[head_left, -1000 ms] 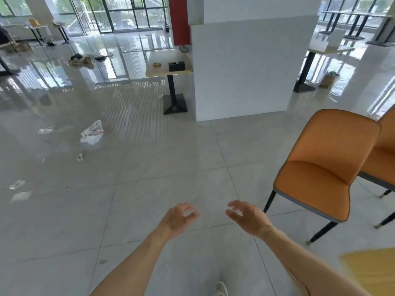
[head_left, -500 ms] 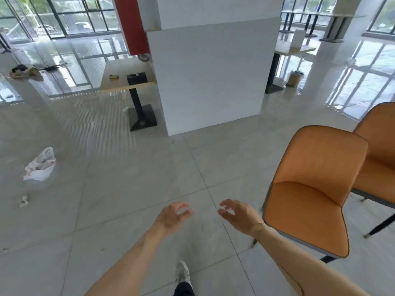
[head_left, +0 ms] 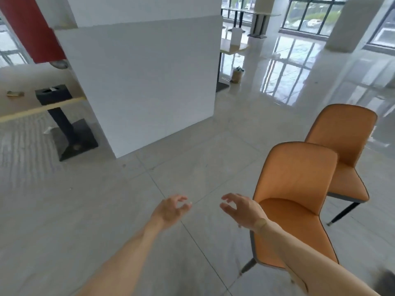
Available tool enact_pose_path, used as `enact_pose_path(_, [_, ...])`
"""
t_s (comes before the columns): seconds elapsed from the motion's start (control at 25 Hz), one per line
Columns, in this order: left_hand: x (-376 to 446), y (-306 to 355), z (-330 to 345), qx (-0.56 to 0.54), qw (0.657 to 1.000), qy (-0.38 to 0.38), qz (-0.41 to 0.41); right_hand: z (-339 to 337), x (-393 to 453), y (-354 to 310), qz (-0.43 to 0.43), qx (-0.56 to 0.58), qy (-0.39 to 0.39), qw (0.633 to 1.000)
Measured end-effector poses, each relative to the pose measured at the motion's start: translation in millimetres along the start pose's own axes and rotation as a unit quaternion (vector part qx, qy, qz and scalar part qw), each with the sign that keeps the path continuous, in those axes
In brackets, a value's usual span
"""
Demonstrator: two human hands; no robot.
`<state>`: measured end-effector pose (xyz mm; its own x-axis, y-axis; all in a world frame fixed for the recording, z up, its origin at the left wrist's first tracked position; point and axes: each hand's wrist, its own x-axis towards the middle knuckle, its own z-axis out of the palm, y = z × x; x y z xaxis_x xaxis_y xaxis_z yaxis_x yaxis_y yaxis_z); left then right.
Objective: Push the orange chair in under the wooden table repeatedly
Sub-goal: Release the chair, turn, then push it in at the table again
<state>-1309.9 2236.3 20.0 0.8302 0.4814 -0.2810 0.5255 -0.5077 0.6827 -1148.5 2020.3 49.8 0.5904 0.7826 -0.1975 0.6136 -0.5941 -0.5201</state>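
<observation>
the view has swung right and the near orange chair (head_left: pixel 297 201) now sits just beside the right hand (head_left: pixel 241 209), left hand (head_left: pixel 171 210) alongside, fingers on both loosely curled and holding nothing, so a grasp looks close.

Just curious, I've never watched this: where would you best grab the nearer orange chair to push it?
Probably the top edge of the backrest of the nearer orange chair. It is upright and unobstructed, with the seat facing the person. The right hand, nearest it and holding nothing, could come round from behind.
</observation>
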Motion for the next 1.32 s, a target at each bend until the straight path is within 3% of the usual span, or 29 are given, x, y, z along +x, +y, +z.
enact_pose_path(0.44, [244, 71, -31, 0.091, 0.989, -0.062, 0.096, -66, 182, 91, 0.081, 0.041, 0.091, 0.992])
enact_pose_path(0.64, [364, 139, -34, 0.136, 0.981, -0.089, 0.110, -127, 262, 153, 0.110, 0.054, 0.123, 0.985])
enact_pose_path(0.88, [479, 237, 9, 0.149, 0.960, -0.148, 0.186, -186, 292, 233, 0.205, 0.061, 0.172, 0.962])
enact_pose_path(1.08, [556, 311, 78, 0.157, 0.920, -0.240, 0.265, -205, 289, 297, 0.322, 0.068, 0.221, 0.918])
enact_pose_path(1.32, [638, 393, 173, 0.223, 0.817, -0.380, 0.373, -218, 281, 352, 0.470, 0.097, 0.299, 0.825])
